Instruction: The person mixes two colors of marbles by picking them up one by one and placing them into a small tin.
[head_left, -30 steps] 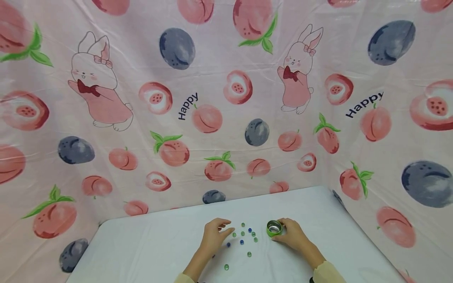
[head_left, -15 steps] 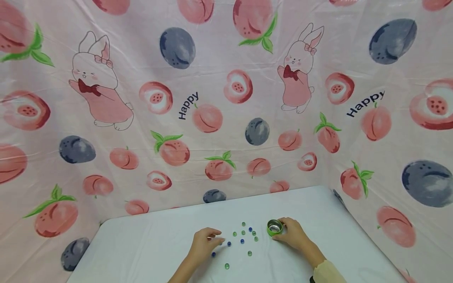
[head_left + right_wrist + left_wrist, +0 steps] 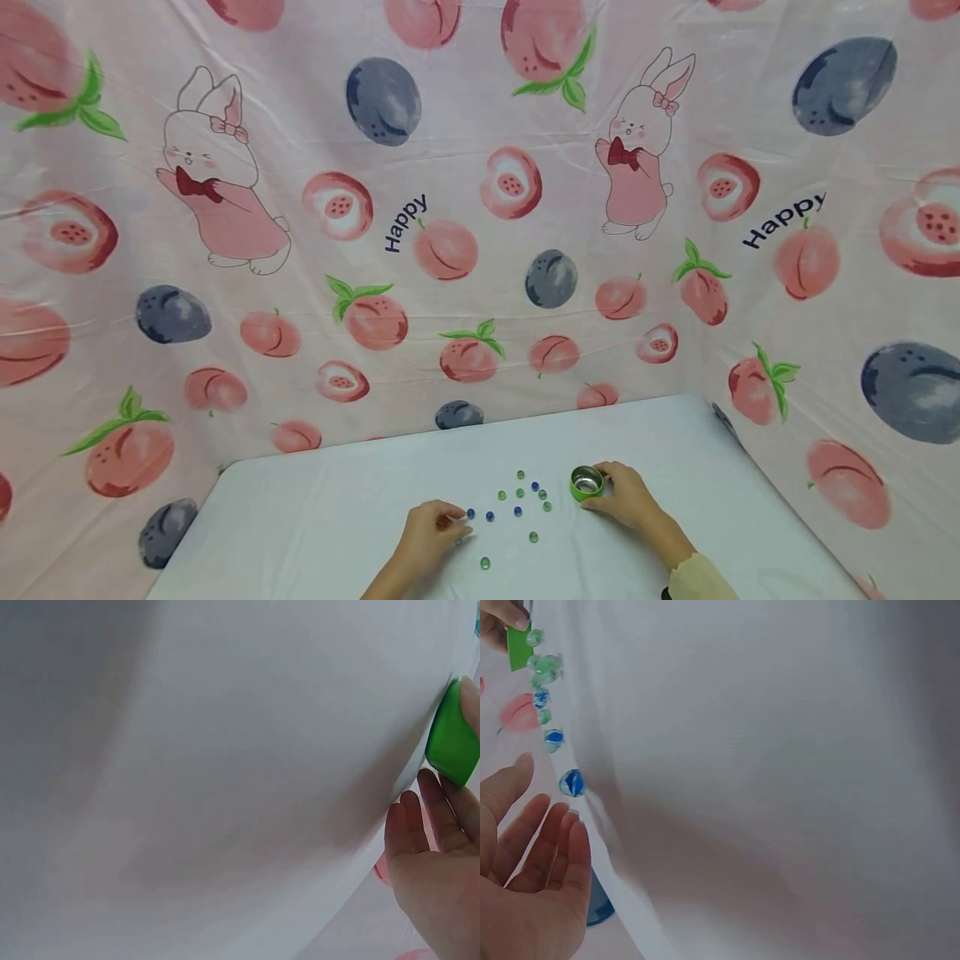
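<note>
In the head view my left hand [image 3: 431, 537] is low over the white table, thumb and fingers apart with nothing between them. A blue marble [image 3: 470, 513] lies by its fingertips, and another small marble [image 3: 459, 542] is partly covered by the thumb. The left wrist view shows the spread fingers just short of a clear marble with a blue swirl [image 3: 572, 783]. My right hand [image 3: 626, 497] grips a small round cup [image 3: 577, 493], green outside and shiny metal inside, standing upright on the table. The right wrist view has thumb and fingers on its green side [image 3: 452, 739].
Several green marbles [image 3: 533, 537] and blue marbles [image 3: 517, 512] lie scattered between the hands. One green marble [image 3: 485, 563] is nearer the front. Behind the white table [image 3: 322, 517] hangs a pink fruit-and-rabbit curtain [image 3: 450, 333], which also closes off the sides.
My left hand has drawn back to the left and toward me, uncovering a blue marble near its fingertips. The right hand and the cup have stayed in place. The head view has shifted slightly.
</note>
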The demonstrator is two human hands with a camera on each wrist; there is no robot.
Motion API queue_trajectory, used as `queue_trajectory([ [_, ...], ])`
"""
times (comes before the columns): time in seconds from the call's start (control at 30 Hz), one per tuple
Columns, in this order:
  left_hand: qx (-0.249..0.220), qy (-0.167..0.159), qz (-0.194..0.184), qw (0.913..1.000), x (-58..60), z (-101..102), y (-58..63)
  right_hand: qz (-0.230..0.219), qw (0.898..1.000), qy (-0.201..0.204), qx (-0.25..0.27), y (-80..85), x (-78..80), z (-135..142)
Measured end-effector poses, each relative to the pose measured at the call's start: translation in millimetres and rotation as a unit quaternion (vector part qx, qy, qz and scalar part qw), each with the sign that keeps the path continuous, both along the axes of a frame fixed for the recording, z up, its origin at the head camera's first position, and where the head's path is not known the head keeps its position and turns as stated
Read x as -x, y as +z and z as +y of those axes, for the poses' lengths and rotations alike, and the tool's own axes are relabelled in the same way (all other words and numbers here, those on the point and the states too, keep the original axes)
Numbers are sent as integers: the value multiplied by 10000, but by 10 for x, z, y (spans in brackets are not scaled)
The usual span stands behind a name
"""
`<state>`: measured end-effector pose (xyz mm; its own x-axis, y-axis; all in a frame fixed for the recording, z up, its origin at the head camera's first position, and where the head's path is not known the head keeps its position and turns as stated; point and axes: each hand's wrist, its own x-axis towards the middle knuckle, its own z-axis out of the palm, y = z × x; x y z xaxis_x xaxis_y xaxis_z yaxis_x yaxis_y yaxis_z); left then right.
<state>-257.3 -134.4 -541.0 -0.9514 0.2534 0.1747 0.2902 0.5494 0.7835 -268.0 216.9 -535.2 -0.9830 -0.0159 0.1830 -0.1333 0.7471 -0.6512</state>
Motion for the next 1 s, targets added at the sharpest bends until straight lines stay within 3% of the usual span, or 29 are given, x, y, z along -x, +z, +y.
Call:
queue_trajectory([
  [0.23, -30, -56, 231, 9997, -96, -75, -110, -48, 10000, -1, -17, 8, -8, 2],
  [0.8, -34, -32, 318, 9995, -65, -131, -193, -137, 9999, -56, 47, -1, 0, 0],
  [1.0, -221, 36, -3, 9997, -60, -116, -152, -73, 9999, -53, 53, -5, -11, 3],
])
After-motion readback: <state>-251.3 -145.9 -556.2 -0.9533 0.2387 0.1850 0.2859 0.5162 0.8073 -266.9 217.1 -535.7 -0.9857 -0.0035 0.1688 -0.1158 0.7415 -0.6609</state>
